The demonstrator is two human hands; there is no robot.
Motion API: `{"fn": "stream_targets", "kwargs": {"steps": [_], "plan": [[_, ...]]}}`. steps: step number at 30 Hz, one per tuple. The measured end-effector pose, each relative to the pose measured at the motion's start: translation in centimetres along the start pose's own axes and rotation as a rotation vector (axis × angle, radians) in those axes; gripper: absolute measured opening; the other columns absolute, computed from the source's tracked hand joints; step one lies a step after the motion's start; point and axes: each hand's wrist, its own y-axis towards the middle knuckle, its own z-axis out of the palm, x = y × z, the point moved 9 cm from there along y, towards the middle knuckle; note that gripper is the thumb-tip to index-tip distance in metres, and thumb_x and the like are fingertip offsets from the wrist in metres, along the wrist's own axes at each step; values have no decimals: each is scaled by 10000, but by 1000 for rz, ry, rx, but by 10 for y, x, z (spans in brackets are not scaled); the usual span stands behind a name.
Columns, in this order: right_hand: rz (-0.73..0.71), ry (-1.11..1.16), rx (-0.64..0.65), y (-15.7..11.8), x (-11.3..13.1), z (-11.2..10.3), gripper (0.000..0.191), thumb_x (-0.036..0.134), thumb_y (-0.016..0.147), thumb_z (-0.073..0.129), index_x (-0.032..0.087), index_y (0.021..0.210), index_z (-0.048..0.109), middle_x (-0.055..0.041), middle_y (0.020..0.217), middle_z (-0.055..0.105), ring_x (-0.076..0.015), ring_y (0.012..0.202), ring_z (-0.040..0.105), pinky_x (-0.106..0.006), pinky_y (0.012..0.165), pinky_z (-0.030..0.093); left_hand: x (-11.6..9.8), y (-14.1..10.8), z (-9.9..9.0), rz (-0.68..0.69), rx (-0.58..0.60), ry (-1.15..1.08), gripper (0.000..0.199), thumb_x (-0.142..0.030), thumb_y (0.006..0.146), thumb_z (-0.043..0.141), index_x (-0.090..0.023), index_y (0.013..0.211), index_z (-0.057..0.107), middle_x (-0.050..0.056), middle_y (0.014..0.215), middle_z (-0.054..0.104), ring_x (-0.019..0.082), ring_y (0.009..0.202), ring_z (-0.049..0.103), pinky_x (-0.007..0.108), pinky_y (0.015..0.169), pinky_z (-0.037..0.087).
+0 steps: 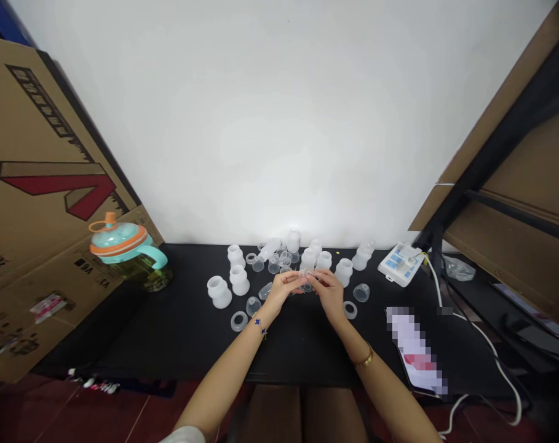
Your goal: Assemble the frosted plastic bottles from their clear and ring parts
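Note:
My left hand point(285, 290) and my right hand point(326, 290) meet over the middle of the black table. Pinched between their fingertips is a small clear plastic piece point(307, 285), partly hidden by the fingers; its exact kind does not show. Around them stand several white bottles point(239, 280) with open necks. Clear domed caps point(253, 306) lie to the left, and another clear cap point(361, 292) is right of my right hand. One translucent ring point(239, 320) rests near my left wrist, and a second ring point(350, 309) sits beside my right hand.
A large jug point(131, 252) with a turquoise handle stands at the left by a cardboard box point(43, 184). On the right are a white power strip point(401, 264) with a cable and a phone point(415, 351). A white wall point(279, 123) closes off the back.

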Motion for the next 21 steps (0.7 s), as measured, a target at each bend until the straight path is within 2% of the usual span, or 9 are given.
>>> {"fn": "stream_targets", "kwargs": {"steps": [5, 11, 21], "plan": [[1, 1, 39, 1, 2, 4, 337, 527, 794, 743, 208, 898, 777, -65, 983, 691, -126, 553, 564, -258, 457, 471, 3, 3, -6, 13, -53, -70, 381, -457, 685, 854, -139, 861, 743, 48, 844, 697, 151, 755, 650, 241, 649, 578], [-3, -3, 126, 0, -3, 14, 462, 533, 783, 748, 221, 1124, 728, -56, 1026, 646, -123, 596, 559, -235, 448, 455, 5, 4, -9, -15, -80, -140, 427, -528, 712, 812, -136, 822, 684, 37, 786, 636, 128, 696, 610, 215, 575, 552], [-124, -57, 175, -7, 16, 19, 317, 446, 778, 779, 262, 1036, 773, -55, 1079, 628, -130, 681, 589, -241, 525, 483, 11, 3, -7, -94, -89, -242, 411, -525, 746, 794, -147, 793, 640, -8, 682, 621, 95, 571, 568, 207, 522, 492]]}}
